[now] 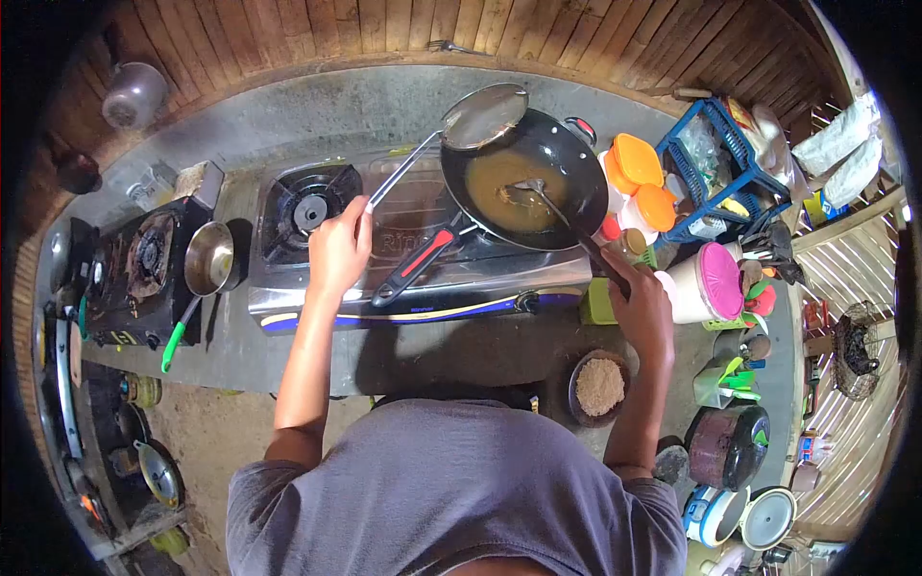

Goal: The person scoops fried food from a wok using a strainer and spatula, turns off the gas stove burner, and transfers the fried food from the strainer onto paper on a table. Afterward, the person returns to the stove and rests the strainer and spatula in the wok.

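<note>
My left hand [340,252] is closed round the handle of a wire strainer [485,117], whose round mesh is over the back left edge of a black wok [586,192]. Brownish liquid [499,197] lies in the wok, which sits on the right side of a two-burner stove [413,278]. In my right hand [642,312] is the dark handle of a metal spatula [540,195]; its head dips into the liquid. The wok's black and red handle [415,269] points toward the front left, between my hands.
A bare burner [310,211] is on the stove's left. Farther left stand a second stove [149,254] and a small pan [209,259]. Orange-lidded jars [653,206], a blue rack [706,187] and a pink-lidded container [718,280] are at right. A bowl [597,386] holds brown grains near my right forearm.
</note>
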A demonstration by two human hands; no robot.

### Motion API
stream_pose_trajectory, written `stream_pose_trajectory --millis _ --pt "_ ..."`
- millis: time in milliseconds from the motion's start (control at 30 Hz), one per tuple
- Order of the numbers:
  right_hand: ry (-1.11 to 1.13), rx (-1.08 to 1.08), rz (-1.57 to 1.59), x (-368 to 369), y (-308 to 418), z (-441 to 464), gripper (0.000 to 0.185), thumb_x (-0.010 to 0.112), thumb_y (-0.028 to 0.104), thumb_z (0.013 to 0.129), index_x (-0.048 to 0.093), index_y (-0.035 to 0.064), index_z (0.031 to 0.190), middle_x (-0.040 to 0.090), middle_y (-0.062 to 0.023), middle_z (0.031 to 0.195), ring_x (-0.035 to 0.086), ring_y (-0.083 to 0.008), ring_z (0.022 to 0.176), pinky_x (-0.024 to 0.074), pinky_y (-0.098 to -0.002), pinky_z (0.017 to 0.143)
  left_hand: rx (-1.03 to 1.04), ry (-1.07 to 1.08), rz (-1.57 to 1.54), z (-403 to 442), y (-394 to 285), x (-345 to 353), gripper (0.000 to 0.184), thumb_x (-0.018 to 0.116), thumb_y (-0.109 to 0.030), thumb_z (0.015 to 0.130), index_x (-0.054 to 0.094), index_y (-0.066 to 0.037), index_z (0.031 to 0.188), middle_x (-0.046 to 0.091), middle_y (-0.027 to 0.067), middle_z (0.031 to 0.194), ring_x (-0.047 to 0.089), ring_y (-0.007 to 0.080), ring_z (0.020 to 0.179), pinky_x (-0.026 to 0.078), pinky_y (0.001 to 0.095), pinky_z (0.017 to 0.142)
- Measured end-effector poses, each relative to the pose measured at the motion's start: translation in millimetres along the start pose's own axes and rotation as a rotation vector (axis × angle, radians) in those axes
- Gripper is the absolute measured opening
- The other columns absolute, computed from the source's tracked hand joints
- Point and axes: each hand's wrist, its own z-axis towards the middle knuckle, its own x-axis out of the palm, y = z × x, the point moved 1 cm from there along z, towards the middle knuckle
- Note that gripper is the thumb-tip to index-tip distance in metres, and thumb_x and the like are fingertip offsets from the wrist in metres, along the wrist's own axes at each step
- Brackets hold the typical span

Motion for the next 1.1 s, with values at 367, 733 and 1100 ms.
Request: stream_pose_trajectory --millis 367,733,1100 --pt "-0.234 -0.162 0.012 45.0 -12.0 53.5 0.045 0.067 0.009 0.083 0.063 0.0191 0.126 0.061 -0.018 0.087 0.058 -0.0345 0.086 0.0467 -0.0442 0.082 -0.012 -0.016 0.003 -2.1 1.7 -0.1 0.016 0.054 -0.02 0.094 0.062 -0.011 0.103 0.064 0.0192 0.069 0.064 0.0392 0.064 0.049 0.0489 0.057" --pt "-0.089 -0.101 -0.024 37.2 5.6 39.2 0.043 0.063 0.007 0.083 0.063 0.0177 0.125 0.063 -0.0195 0.109 0.064 -0.0362 0.094 0.0519 -0.0457 0.077 -0.019 -0.015 0.003 -1.0 -0.5 -0.8 0.016 0.053 -0.021 0.095 0.062 -0.01 0.102 0.064 0.0189 0.068 0.064 0.0387 0.065 0.049 0.049 0.057" --pt "-0.007 -0.011 -0.034 -2.0 8.6 -20.0 0.047 0.062 0.007 0.083 0.062 0.0201 0.128 0.063 -0.0154 0.101 0.062 -0.0359 0.093 0.0486 -0.0436 0.083 0.001 0.008 0.027 1.1 -1.7 0.7 0.018 0.054 -0.02 0.094 0.063 -0.01 0.105 0.064 0.019 0.07 0.065 0.0382 0.066 0.049 0.0482 0.057"
